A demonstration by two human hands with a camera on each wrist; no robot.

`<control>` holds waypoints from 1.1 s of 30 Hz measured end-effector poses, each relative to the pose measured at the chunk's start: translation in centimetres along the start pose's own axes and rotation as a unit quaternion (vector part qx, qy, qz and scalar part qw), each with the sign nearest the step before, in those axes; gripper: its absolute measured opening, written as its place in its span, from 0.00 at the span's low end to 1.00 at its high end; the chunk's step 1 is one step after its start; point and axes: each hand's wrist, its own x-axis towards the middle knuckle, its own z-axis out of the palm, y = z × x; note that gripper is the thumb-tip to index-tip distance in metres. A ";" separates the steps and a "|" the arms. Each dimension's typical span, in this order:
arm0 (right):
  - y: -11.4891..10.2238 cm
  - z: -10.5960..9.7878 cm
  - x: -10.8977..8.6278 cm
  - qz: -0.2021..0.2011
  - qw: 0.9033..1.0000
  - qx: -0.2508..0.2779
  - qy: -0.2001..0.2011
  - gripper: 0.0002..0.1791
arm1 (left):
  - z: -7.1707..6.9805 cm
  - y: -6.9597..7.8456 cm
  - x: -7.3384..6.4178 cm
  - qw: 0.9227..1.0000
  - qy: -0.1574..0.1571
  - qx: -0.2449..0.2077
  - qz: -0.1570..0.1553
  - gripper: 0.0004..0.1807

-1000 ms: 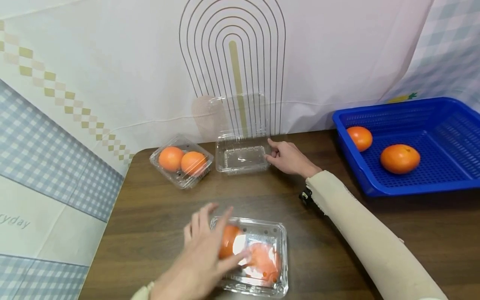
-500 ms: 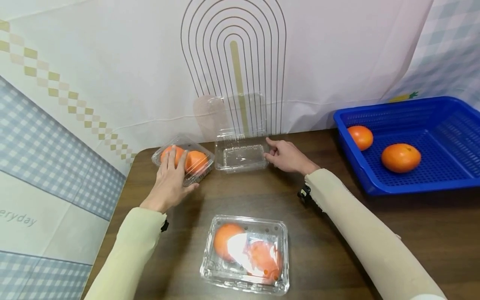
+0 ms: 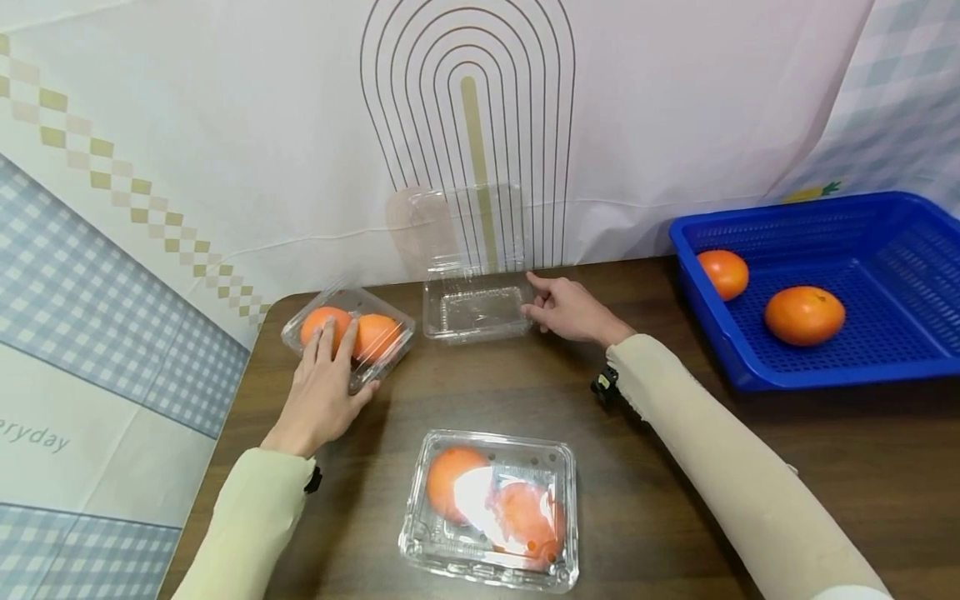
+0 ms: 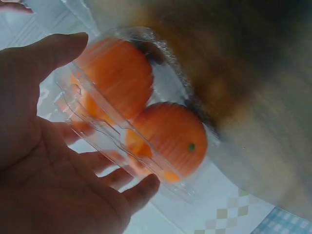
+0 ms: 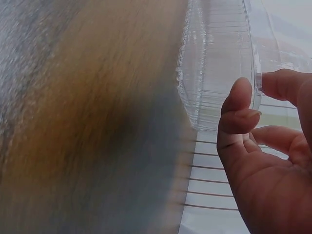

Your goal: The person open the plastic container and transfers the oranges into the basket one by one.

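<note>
My left hand (image 3: 322, 387) spans the near left corner of a lidded clear plastic clamshell box (image 3: 405, 329), its fingers over the lid and thumb at the side. Two oranges (image 4: 168, 136) show inside that box. Beside it stands an open clear clamshell (image 3: 472, 312), its lid raised against the backdrop. Between thumb and index finger, my right hand (image 3: 566, 308) pinches this clamshell's right rim, as the right wrist view shows. A third clamshell box (image 3: 438, 546), lid down over two orange fruits, sits in front of both hands.
At the right, a blue plastic basket (image 3: 738, 362) holds two orange fruits (image 3: 805, 317). A patterned cloth backdrop (image 3: 637, 125) rises behind the wooden table (image 3: 645, 517). The table's left edge runs close beside the left forearm.
My left hand has gone from the front box to the back left one, which has since shifted slightly left and toward me. My right hand stays at the open clamshell's rim.
</note>
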 end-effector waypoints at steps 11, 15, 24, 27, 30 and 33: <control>-0.6 0.8 0.9 -0.013 0.999 0.016 -0.024 0.40 | 0.1 -0.2 -4.8 1.000 0.012 -0.016 -0.003 0.50; -0.9 1.2 1.3 -0.024 0.999 0.024 -0.030 0.41 | 0.2 -0.1 -6.7 1.000 0.021 -0.007 -0.004 0.50; -1.9 2.1 2.4 -0.034 0.996 0.052 -0.056 0.43 | 1.3 0.9 -10.0 0.999 0.036 -0.002 -0.019 0.50; -2.2 2.3 2.7 -0.037 0.995 0.058 -0.066 0.44 | 1.4 1.5 -11.0 0.999 0.034 -0.004 -0.023 0.50; -2.7 2.6 3.1 -0.039 0.995 0.057 -0.075 0.45 | 1.4 2.0 -12.0 0.999 0.033 0.002 -0.029 0.50; -3.2 2.9 3.5 -0.041 0.994 0.057 -0.084 0.45 | 1.5 2.5 -12.8 0.998 0.035 0.012 -0.040 0.49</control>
